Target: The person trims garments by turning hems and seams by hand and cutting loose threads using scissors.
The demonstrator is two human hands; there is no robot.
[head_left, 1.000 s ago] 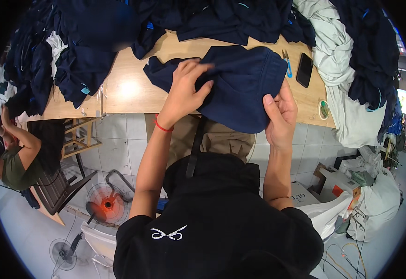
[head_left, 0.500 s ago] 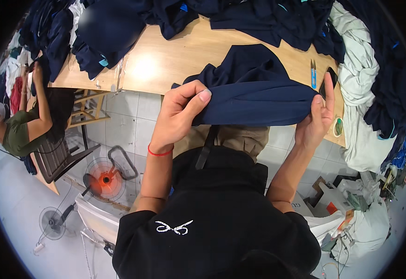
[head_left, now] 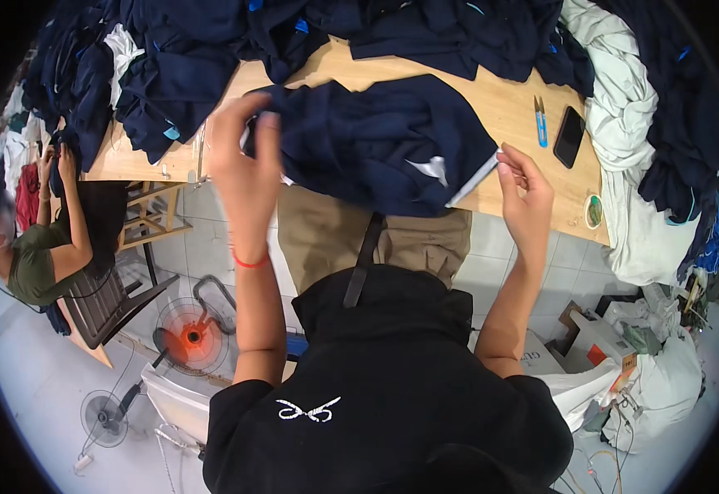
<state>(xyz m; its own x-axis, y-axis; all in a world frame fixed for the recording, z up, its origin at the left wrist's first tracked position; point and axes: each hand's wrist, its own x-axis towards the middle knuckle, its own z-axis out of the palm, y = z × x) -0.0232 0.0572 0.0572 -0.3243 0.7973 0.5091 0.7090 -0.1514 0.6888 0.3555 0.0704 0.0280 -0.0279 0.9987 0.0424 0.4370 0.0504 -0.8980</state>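
Note:
A dark navy garment lies bunched at the front edge of the table, with a white patch and a pale strip showing at its right part. At its right corner my right hand pinches the pale-edged cloth between thumb and fingers. My left hand, with a red string at the wrist, is raised over the garment's left end. It is blurred by motion, but thumb and fingers look apart and nothing shows between them.
Blue thread snips, a black phone and a small round container lie on the wooden table at right. Navy garments and white cloth heap around it. At left another person handles cloth near fans.
The garment has gone from a flat folded band held up between both hands to a bunched shape lower on the table. My left hand has moved left and off it; my right hand moved slightly left.

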